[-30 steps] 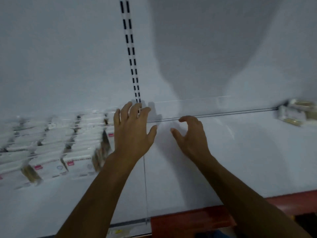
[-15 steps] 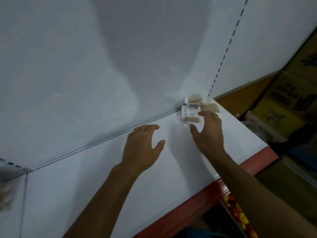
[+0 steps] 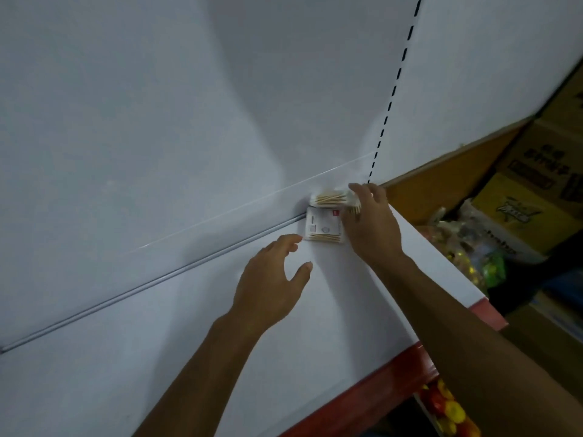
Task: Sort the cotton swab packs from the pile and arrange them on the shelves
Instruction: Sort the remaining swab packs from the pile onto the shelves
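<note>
Reaching across a smooth white shelf, both bare hands work at its back right corner, where a small pile of cotton swab packs lies against the white back panel. The front pack is a flat, squarish clear-plastic packet with a white card label; a small red mark sits at the label's top right corner and a grey emblem near its middle, but the print is too small to read. A row of pale wooden sticks shows along its near edge. Behind it, the rear pack lies tilted, its bundle of tan sticks visible through glossy film.

The right hand lies over the right side of the pile, fingers bent around the rear pack's edge and grasping it. The left hand hovers just beside the front pack, released, its fingers loosely spread and holding nothing.

A slotted upright with black dashes runs up the panel above the pile. The shelf carries a red front edge strip. To the right stand brown cardboard boxes with dark, blurred printing, and crinkled clear bags of colourful wrapped items.
</note>
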